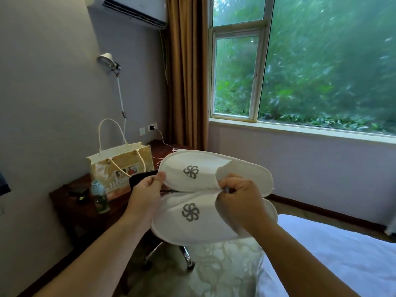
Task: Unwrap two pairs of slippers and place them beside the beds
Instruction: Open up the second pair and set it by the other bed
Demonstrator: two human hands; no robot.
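Note:
I hold a pair of white slippers in the air in front of me, each with a grey swirl logo on its upper. The upper slipper (214, 170) lies just above the lower slipper (192, 219), edges touching. My left hand (147, 189) pinches the toe ends where the two meet. My right hand (237, 191) is closed on the joined edges near the openings. No wrapper is visible on this pair. A white bed (334, 254) fills the lower right, below and right of the slippers.
A dark wooden desk (70, 213) at left carries a paper gift bag (120, 166), a small bottle (99, 197) and a dark box. A swivel chair base (184, 256) stands below the slippers on patterned carpet. A window and brown curtain lie beyond.

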